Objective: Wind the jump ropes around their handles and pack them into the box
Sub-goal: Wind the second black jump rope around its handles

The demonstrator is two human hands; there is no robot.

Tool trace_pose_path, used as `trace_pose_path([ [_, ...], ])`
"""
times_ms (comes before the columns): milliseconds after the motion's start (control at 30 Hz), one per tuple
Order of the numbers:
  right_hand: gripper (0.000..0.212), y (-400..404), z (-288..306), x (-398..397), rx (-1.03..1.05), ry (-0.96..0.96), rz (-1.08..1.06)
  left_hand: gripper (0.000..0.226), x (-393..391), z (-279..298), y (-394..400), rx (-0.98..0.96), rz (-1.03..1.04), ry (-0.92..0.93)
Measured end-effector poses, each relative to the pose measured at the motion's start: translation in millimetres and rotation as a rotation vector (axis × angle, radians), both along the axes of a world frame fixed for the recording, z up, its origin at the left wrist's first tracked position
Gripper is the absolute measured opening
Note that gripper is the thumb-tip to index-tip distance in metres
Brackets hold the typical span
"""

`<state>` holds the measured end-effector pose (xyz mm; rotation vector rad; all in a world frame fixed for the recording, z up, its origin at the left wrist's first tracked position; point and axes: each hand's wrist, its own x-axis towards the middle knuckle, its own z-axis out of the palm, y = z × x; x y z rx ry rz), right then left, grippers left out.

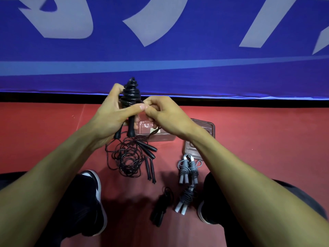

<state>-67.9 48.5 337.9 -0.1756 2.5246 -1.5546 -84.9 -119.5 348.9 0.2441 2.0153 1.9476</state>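
Item in hand: black jump rope point(131, 97), coiled round its paired handles, held upright above the red floor point(267, 139). My left hand point(114, 111) grips the bundle; my right hand point(165, 113) pinches the rope's loose end just beside it. Below: clear box point(160, 138), lid point(204, 129) to its right, a tangled black rope pile point(128, 157), two wound grey ropes point(188, 168), nearer another grey point(185, 198) and a black bundle point(160, 207).

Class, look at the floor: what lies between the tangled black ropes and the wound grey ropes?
In the head view, only bare red floor separates the tangled black ropes from the wound grey ropes.
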Motion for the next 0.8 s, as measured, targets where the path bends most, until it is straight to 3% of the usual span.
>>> trace_pose_path([
  [167,0.027,-1,3,2,0.174,0.033,-0.005,0.031,-1,-7,-1,-0.021,0.065,0.008],
  [300,0.035,1,2,4,0.282,0.057,0.002,0.018,-5,-11,-3,-0.076,0.032,0.019],
  [533,0.064,3,3,6,0.339,0.097,-0.019,0.025,-2,-9,-1,-0.043,0.032,-0.006],
  [700,0.050,6,3,5,0.262,0.059,0.032,0.023,-4,-7,-5,-0.067,0.073,0.028],
  [800,0.040,7,1,2,0.232,0.031,0.034,0.024,-6,-4,-6,-0.014,0.057,-0.041],
])
